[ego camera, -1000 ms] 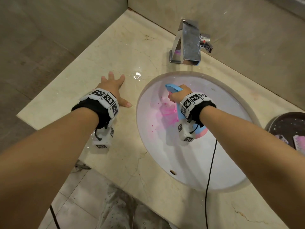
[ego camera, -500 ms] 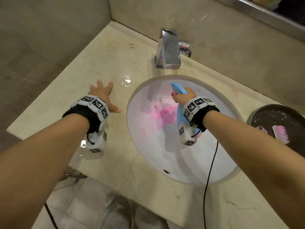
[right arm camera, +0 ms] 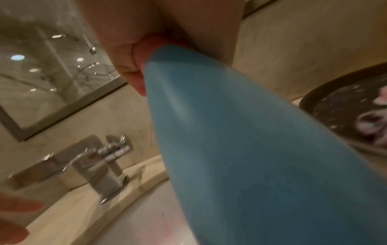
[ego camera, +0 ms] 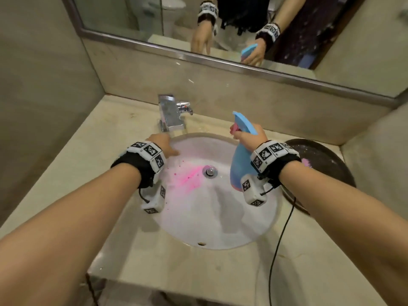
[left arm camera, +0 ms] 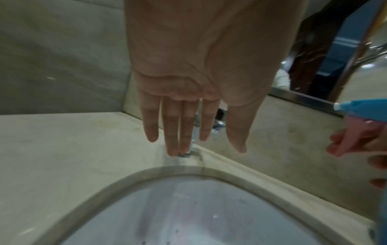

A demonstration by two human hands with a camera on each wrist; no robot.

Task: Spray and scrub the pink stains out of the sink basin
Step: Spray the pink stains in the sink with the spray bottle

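Pink stains (ego camera: 189,176) lie in the white sink basin (ego camera: 212,226), just left of the chrome drain (ego camera: 209,171). My right hand (ego camera: 248,136) grips a blue spray bottle (ego camera: 239,164) by its neck, fingers on the pink trigger (ego camera: 234,128), above the basin's right side. The bottle (right arm camera: 240,149) fills the right wrist view. My left hand (ego camera: 162,143) hovers with straight fingers (left arm camera: 173,131) over the basin's back-left rim, holding nothing.
A chrome faucet (ego camera: 171,113) stands behind the basin. A dark round tray (ego camera: 324,160) with a pink brush (ego camera: 307,162) sits on the marble counter (ego camera: 72,173) at the right. A mirror (ego camera: 220,29) spans the back wall. A black cable (ego camera: 280,237) hangs over the front edge.
My right hand lifted the spray bottle up out of the basin to the right. My left hand left the counter and now hovers at the basin's back-left rim. The head view tilted up.
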